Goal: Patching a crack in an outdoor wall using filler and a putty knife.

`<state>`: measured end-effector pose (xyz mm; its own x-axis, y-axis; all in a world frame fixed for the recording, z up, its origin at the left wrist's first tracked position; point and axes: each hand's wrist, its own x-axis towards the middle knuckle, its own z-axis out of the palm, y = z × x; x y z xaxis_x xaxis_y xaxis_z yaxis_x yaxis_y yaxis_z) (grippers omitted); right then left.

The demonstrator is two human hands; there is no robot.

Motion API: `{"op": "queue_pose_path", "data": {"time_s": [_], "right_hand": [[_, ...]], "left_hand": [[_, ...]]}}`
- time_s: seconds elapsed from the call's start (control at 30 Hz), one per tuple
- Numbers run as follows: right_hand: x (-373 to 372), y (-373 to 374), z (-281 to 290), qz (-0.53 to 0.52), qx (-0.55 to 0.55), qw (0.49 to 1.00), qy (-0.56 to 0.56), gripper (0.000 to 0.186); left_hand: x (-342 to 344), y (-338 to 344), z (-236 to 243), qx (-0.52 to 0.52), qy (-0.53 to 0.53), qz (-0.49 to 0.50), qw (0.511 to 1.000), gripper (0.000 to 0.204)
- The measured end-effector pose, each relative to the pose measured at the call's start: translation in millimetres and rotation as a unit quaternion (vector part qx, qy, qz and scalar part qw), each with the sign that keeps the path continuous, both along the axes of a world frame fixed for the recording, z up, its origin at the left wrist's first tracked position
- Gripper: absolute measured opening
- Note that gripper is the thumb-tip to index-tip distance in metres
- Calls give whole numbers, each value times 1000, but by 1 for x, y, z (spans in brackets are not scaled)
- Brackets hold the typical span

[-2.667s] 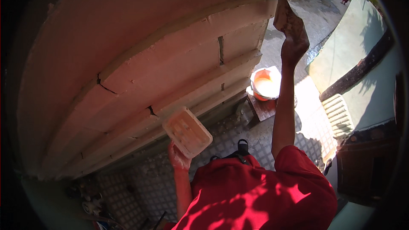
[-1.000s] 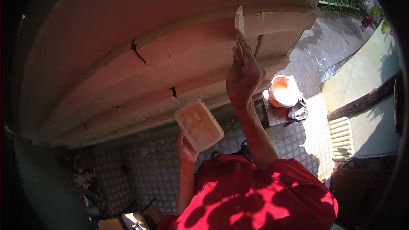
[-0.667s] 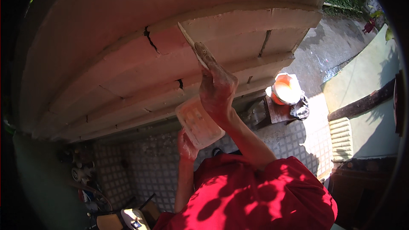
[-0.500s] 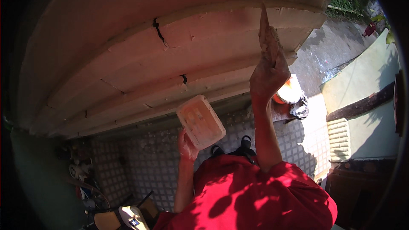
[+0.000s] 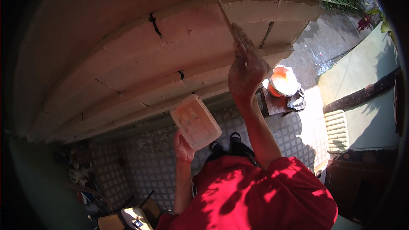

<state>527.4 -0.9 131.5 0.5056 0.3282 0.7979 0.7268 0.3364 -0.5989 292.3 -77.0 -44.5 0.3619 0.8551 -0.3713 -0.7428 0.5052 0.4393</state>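
My left hand [image 5: 184,148] grips the lower left side of a shallow, rounded rectangular plastic tub [image 5: 197,123], tilted so its smeared inside faces up. Raised in front of me, my right hand [image 5: 248,70] is closed round a putty knife [image 5: 227,19], seen nearly edge-on. Its tip reaches the upper ledge of a stepped, pale moulding [image 5: 191,34]; whether it presses on the surface I cannot tell. Dark cracks [image 5: 156,27] run across the moulding left of the blade, and a narrow dark gap [image 5: 267,35] shows to its right. Pale smears coat my right fingers.
An orange and white bucket [image 5: 283,81] stands on a small wooden table [image 5: 275,103] at right, with a crumpled plastic bag [image 5: 297,101] beside it. Tiled floor [image 5: 149,166] lies below. Chairs [image 5: 123,219] stand at lower left, and a pale wall [image 5: 362,89] bounds the right.
My right hand and the putty knife have moved left along the moulding, baring the dark gap and more of the bucket. The tub has stayed in my left hand, shifting slightly left.
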Motion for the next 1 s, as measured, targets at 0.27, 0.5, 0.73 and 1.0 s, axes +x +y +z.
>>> {"op": "queue_pose_path", "data": {"time_s": [0.27,0.5,0.73,1.0], "right_hand": [[56,14,-4,-81,1,997,-4,37],[-15,8,-2,147,62,987,-17,32],[43,-5,18,65,28,995,78,27],[-12,13,7,162,-7,987,-10,49]], "left_hand": [[17,-6,5,-5,25,35,999,50],[35,-15,10,9,-11,53,998,51],[45,-24,13,-1,-8,112,994,50],[51,-36,15,-7,-18,136,991,53]]}}
